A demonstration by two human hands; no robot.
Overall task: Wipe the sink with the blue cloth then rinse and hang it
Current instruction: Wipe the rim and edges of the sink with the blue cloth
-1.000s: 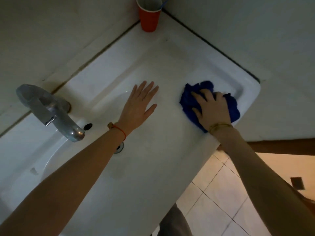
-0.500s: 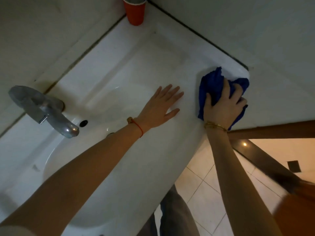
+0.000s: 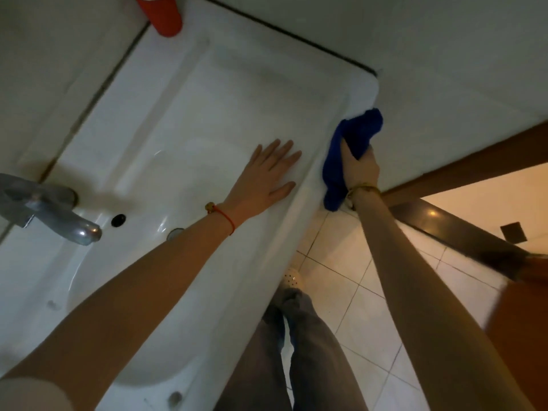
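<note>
The white sink point(image 3: 184, 120) runs from the lower left up to the wall corner at the top. The blue cloth point(image 3: 353, 140) is bunched against the sink's outer right edge, hanging partly over its side. My right hand point(image 3: 360, 169) grips the cloth there, fingers curled round it. My left hand point(image 3: 267, 179) lies flat on the sink's rim, fingers straight and spread, holding nothing. A metal tap point(image 3: 50, 212) stands at the left over the basin, whose drain point(image 3: 175, 234) shows beside my left forearm.
A red cup point(image 3: 164, 17) stands on the sink's far end by the wall. A brown door frame point(image 3: 474, 167) runs at the right. White floor tiles point(image 3: 350, 292) lie below, with my legs and one shoe by the sink's front.
My right hand has slid the cloth from the sink's flat top out to its right edge and over the side. My left hand shifted right along the rim, staying flat.
</note>
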